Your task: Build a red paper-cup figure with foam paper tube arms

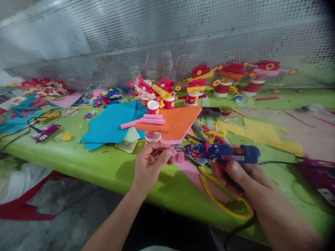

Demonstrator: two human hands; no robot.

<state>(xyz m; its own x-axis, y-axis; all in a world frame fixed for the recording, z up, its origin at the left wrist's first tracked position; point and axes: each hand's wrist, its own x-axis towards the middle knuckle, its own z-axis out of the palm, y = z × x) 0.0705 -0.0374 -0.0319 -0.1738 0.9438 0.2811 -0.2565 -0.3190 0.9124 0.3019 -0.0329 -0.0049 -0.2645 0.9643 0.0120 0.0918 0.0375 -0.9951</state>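
Observation:
Between the thumb and fingers of my left hand [154,158] is a small pleated pink paper strip [179,156]. My right hand [243,177] is closed around a dark blue glue gun [222,153], its nozzle pointing left at the pleated strip; whether they touch I cannot tell. Just beyond my left hand stands a red and white paper cup [153,137]. Pink paper rolls [151,119] and an orange roll [153,127] lie above it, with another red and white cup [153,107] behind. Yellow-handled scissors [225,202] lie under the glue gun, partly hidden by my right hand.
Blue paper sheets [112,122] and an orange sheet [181,120] cover the middle of the green table [86,158]. Cup models [192,98] line the back by a perforated metal panel [183,38]. Purple power boxes [44,133] with cables sit at both sides. Yellow paper [261,134] lies right.

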